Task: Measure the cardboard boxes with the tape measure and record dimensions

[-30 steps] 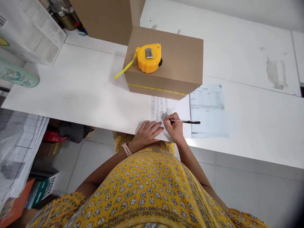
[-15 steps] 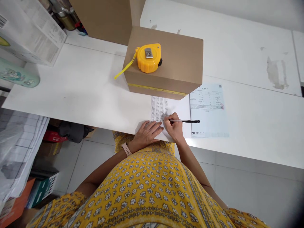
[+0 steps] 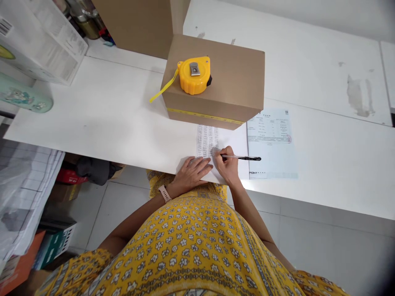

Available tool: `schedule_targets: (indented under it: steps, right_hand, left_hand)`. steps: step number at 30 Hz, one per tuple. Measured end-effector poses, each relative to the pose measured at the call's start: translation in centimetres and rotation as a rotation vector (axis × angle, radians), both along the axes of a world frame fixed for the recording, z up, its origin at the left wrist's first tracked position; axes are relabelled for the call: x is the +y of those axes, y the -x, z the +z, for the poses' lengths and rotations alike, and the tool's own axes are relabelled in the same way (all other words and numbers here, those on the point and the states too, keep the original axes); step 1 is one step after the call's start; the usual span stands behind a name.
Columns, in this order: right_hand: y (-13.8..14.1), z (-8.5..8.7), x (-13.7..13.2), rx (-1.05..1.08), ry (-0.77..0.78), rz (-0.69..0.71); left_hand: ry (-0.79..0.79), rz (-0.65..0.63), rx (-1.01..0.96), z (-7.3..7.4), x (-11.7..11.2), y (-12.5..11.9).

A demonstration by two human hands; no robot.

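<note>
My right hand [image 3: 227,164] is closed around a pen [image 3: 247,158] with a clear barrel and black end, its tip side down on a sheet of paper [image 3: 207,137] covered in columns of handwriting. Flat on the lower left of that sheet lies my left hand [image 3: 193,172], fingers stretched out. Just beyond the hands stands a brown cardboard box [image 3: 237,78], which hides the sheet's far part. On the box rests a yellow tape measure [image 3: 194,76] with a wrist strap. To the right is a pale blue printed form [image 3: 271,160].
The white table [image 3: 114,119] ends close in front of my body. A larger cardboard box [image 3: 138,24] stands at the back, with a white printed carton [image 3: 46,37] and a mint-green bottle [image 3: 24,96] to the left. Several boxes and a dark cap-like item [image 3: 95,169] sit below the table's left side.
The pen and my right hand have shifted very slightly; the whole view has moved a few pixels. My left hand stays flat on the paper.
</note>
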State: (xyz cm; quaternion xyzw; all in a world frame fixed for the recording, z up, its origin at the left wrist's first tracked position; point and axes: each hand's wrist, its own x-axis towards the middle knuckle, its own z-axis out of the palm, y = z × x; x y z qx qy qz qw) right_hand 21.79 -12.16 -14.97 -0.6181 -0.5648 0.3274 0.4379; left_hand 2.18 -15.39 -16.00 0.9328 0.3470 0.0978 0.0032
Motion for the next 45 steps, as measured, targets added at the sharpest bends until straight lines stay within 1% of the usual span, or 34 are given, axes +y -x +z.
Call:
schedule_targets:
  steps: [5, 13, 19, 31, 41, 45]
  right_hand:
    - [0.01, 0.11, 0.01, -0.010, 0.011, 0.011]
    - [0.02, 0.12, 0.02, -0.019, -0.013, -0.003]
    - [0.03, 0.20, 0.06, -0.020, -0.025, -0.004]
    - [-0.07, 0.21, 0.11, -0.013, -0.020, -0.008]
    - [-0.14, -0.23, 0.04, -0.011, -0.027, -0.021]
    - [0.04, -0.17, -0.03, 0.005, -0.038, -0.036]
  left_hand:
    - [0.049, -0.002, 0.013, 0.12, 0.02, 0.02]
    - [0.020, 0.001, 0.021, 0.08, 0.03, -0.03]
    - [0.057, 0.001, 0.022, 0.10, 0.04, 0.01]
    - [0.017, 0.004, 0.004, -0.09, -0.02, 0.00]
    - [0.051, 0.000, 0.022, 0.16, 0.02, -0.02]
    - [0.019, 0.002, -0.006, 0.09, 0.03, -0.05]
